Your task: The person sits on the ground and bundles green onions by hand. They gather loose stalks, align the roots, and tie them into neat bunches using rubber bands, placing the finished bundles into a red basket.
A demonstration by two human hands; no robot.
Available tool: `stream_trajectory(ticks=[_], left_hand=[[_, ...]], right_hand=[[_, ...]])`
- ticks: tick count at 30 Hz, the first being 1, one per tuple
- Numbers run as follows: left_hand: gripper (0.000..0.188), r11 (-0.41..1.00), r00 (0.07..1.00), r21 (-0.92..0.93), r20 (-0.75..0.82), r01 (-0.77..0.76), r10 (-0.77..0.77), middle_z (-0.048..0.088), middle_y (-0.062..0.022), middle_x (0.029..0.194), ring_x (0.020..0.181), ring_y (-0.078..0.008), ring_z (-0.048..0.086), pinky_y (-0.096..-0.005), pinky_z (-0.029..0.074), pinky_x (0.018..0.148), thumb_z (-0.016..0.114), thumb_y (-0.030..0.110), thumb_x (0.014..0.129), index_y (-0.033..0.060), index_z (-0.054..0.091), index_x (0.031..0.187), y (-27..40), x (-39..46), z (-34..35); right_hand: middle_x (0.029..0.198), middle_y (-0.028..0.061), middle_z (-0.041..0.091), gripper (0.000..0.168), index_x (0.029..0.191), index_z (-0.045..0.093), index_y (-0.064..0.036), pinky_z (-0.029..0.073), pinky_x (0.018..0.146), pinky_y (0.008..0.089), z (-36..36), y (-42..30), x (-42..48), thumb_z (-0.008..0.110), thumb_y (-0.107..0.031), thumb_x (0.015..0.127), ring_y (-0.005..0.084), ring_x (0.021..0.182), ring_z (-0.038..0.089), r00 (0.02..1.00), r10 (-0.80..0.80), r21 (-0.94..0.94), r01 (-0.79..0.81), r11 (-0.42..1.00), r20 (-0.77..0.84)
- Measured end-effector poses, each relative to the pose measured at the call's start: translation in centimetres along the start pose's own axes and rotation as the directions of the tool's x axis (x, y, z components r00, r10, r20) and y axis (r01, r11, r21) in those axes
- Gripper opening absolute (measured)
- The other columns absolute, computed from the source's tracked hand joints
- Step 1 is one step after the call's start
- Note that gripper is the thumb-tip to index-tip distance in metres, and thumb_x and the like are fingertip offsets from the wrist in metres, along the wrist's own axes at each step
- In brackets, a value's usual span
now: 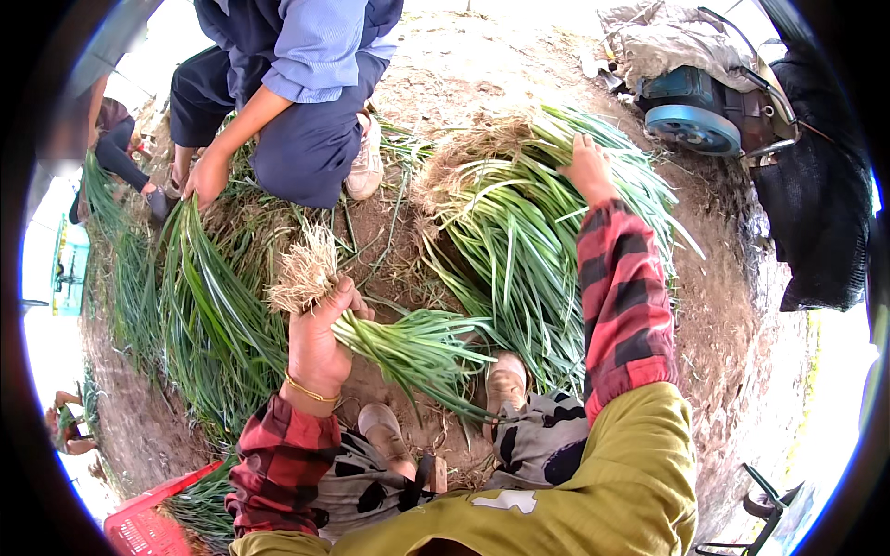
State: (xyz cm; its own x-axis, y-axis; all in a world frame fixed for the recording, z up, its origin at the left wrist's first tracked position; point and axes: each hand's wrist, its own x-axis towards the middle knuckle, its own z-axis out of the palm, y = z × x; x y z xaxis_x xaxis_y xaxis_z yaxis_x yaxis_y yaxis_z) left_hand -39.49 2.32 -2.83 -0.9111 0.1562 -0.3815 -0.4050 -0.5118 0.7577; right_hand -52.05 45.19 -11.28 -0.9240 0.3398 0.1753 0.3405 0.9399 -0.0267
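My left hand [327,340] is wrapped around a bunch of garlic chives [410,344]. Its pale, dry roots [306,271] stick out above my fist, and the green leaves hang off to the right over the soil. At the end of my outstretched arm, my right hand [587,167] rests on a large heap of the same leafy plants [514,243]. The fingers lie on the upper leaves; whether they grasp any is hard to tell. Roots in that heap face left, with the leaves fanning down and right.
Opposite me a person in blue crouches, one hand [208,177] on another long leafy pile [208,292]. A red plastic crate [153,521] holding greens stands lower left. At upper right is a machine with a blue wheel [694,130], beside black netting [810,201]. Another person's leg [125,149] shows far left.
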Motion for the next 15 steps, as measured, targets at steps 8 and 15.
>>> stream_trajectory(ticks=[8, 15], left_hand=[[0.019, 1.0, 0.995, -0.013, 0.095, -0.017, 0.018, 0.052, -0.0014, 0.074, 0.068, -0.0137, 0.05, -0.0301, 0.042, 0.071, 0.063, 0.014, 0.083, 0.0039, 0.055, 0.098, -0.7, -1.0, 0.9], [0.026, 0.997, 0.991, -0.075, 0.132, 0.028, -0.018, 0.06, -0.0053, 0.085, 0.071, -0.0158, 0.057, -0.031, 0.049, 0.066, 0.062, 0.002, 0.079, 0.0013, 0.057, 0.104, -1.8, -2.9, 1.7]], right_hand=[[0.095, 0.0066, 0.057, 0.025, 0.091, 0.054, -0.012, 0.037, 0.087, 0.0456, 2.0, 1.1, -6.3, 0.067, -0.024, 0.073, 0.025, 0.098, 0.052, 0.905, -0.268, -0.036, 0.272, 0.962, -0.33], [0.09, 0.0209, 0.061, 0.034, 0.095, 0.05, 0.002, 0.044, 0.078, 0.0417, -8.7, -1.9, -9.2, 0.059, -0.028, 0.082, 0.0356, 0.087, 0.058, 0.976, -0.217, 0.377, 0.21, 0.902, -0.024]])
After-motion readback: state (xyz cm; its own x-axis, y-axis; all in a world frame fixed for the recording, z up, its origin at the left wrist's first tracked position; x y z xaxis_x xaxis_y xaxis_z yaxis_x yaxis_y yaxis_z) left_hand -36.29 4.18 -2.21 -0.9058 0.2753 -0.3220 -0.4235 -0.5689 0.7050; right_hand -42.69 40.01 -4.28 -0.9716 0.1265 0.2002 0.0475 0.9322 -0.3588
